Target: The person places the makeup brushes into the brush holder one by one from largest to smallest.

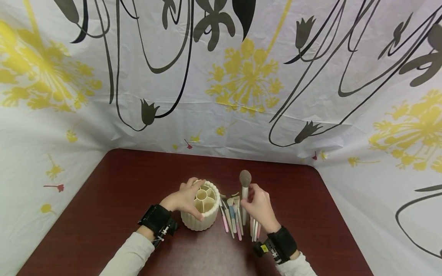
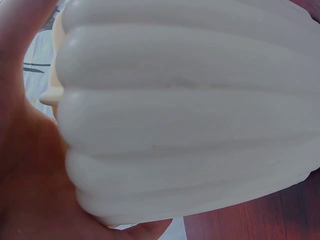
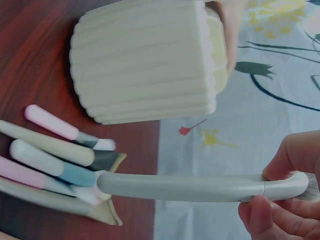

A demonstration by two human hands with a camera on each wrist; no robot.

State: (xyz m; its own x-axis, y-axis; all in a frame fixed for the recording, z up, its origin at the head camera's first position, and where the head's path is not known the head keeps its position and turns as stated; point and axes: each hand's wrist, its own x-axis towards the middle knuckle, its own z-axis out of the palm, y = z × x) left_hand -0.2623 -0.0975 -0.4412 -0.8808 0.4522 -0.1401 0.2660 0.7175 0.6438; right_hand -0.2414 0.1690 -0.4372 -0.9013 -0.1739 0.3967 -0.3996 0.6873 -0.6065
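Observation:
A cream, ribbed makeup brush holder (image 1: 197, 221) stands on the table, its round top divided into several compartments. My left hand (image 1: 183, 198) grips its upper rim, thumb on the near side and fingers at the far side. In the left wrist view the holder's ribbed wall (image 2: 190, 120) fills most of the picture. My right hand (image 1: 260, 207) pinches a large makeup brush (image 1: 245, 179) near the top of its pale handle (image 3: 185, 187), to the right of the holder. The brush's fluffy grey-brown head points up and away, above the fingers.
Several makeup brushes (image 1: 232, 218) with pink, white, blue and beige handles lie side by side right of the holder. More brush handles (image 1: 256, 230) show below my right hand. The dark red table (image 1: 148, 168) meets a patterned white cloth (image 1: 193, 126) at its back edge.

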